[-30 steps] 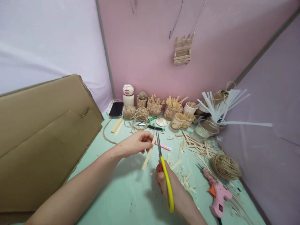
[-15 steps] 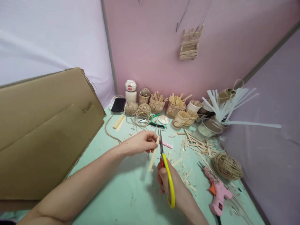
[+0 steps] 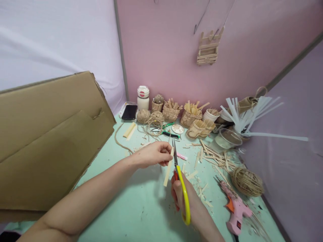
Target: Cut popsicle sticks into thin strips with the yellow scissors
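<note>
My left hand [image 3: 160, 154] pinches a thin, pale wooden strip [image 3: 168, 173] near its upper part; the strip slants down toward me. In my right hand [image 3: 180, 190] is a pair of scissors [image 3: 186, 205] with yellow and red handles, its blades pointing away from me. The blades lie just right of the strip, parted slightly at the tips. I cannot tell whether they touch the strip. Beyond my fingers a pink-handled tool [image 3: 181, 156] lies on the table, partly hidden behind the scissors.
A pink glue gun [image 3: 237, 210] and a twine ball [image 3: 247, 181] lie right, near scattered wooden strips [image 3: 217, 155]. Woven baskets [image 3: 191, 117] of sticks line the back, with green-handled pliers [image 3: 170, 134] before them. A cardboard sheet [image 3: 50, 141] leans at left.
The camera view has shifted slightly, so most things sit a little further right. Both hands keep their grips on the strip and the scissors.
</note>
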`<state>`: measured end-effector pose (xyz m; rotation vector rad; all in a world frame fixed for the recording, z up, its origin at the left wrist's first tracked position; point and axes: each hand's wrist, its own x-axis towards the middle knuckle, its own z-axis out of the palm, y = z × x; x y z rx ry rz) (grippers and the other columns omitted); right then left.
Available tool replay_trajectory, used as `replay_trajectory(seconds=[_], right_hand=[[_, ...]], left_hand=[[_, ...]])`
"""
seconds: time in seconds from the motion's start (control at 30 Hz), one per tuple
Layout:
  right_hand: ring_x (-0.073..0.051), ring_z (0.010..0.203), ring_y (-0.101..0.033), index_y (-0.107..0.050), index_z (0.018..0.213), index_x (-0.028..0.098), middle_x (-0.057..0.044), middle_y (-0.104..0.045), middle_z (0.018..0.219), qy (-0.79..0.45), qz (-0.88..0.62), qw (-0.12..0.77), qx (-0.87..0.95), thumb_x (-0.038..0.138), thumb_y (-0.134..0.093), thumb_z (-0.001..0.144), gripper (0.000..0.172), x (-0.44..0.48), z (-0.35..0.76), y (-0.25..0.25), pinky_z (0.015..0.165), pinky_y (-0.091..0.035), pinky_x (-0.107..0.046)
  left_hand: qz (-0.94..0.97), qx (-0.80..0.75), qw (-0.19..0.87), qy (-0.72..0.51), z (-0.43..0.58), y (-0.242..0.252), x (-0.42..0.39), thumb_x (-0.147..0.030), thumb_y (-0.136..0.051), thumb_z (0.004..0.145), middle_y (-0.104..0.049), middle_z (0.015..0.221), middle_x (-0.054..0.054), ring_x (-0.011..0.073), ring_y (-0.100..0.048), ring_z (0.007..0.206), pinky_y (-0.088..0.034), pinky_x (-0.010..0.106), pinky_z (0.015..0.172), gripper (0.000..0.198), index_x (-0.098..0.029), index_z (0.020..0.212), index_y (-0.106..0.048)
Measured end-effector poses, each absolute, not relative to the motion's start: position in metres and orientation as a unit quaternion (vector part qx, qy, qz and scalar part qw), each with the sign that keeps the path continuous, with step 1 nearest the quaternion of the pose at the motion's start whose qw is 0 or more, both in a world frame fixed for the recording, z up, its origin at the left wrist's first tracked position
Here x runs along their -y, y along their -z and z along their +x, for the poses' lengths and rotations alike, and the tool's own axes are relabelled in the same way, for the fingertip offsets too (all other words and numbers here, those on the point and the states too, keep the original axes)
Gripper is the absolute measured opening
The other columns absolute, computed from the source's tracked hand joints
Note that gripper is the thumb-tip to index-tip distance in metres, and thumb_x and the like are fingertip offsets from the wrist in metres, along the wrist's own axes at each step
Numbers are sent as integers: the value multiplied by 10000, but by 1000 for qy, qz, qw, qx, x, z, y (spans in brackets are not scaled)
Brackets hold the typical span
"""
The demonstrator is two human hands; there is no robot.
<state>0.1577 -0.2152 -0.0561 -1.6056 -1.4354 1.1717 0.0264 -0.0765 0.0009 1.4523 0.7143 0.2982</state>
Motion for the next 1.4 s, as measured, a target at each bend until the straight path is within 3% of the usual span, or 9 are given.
replay_trajectory(seconds=[0.67,0.9,1.4], right_hand=[[-90,383,-355,-355,826,225,71,-400,558,-449,-612,337,557,636,-223,901,438,216,161,61,383,-336,-227],[-82,378,-336,-393,856,220,64,-423,580,-445,-617,332,557,598,-236,922,414,218,162,64,370,-314,-217],[-57,352,-316,-375,815,225,93,-365,533,-489,-598,361,522,674,-264,888,469,220,159,68,328,-306,-177]], left_hand=[[632,-310,698,-130,26,-3,77,-190,-584,708,-543,609,-51,70,-519,552,-433,212,577,95,-166,779,-525],[629,-309,705,-106,23,-9,73,-174,-586,688,-624,687,-13,66,-503,582,-388,196,566,129,-166,801,-526],[611,-278,736,-86,18,-5,67,-184,-606,697,-660,723,11,79,-517,600,-367,209,566,160,-174,839,-533]])
